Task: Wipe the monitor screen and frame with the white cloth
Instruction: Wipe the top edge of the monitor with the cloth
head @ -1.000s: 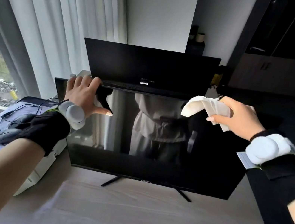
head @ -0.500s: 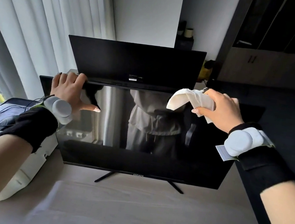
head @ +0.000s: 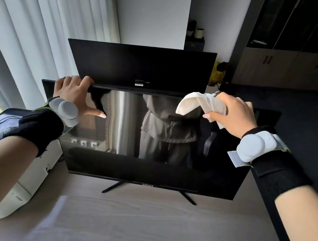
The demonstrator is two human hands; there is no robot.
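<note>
the monitor (head: 156,141) stands on its thin legs on the pale bench (head: 135,222), mid-frame, its dark screen mirroring the room. the left hand (head: 73,92) hooks its fingers over the top edge at upper left, thumb laid on the glass, a grip that likely steadies the panel against the push of wiping. the right hand (head: 233,116) clenches the bunched white cloth (head: 199,104) at the top edge, right of centre, seemingly poised to work along the frame. a second monitor (head: 139,68) stands behind.
</note>
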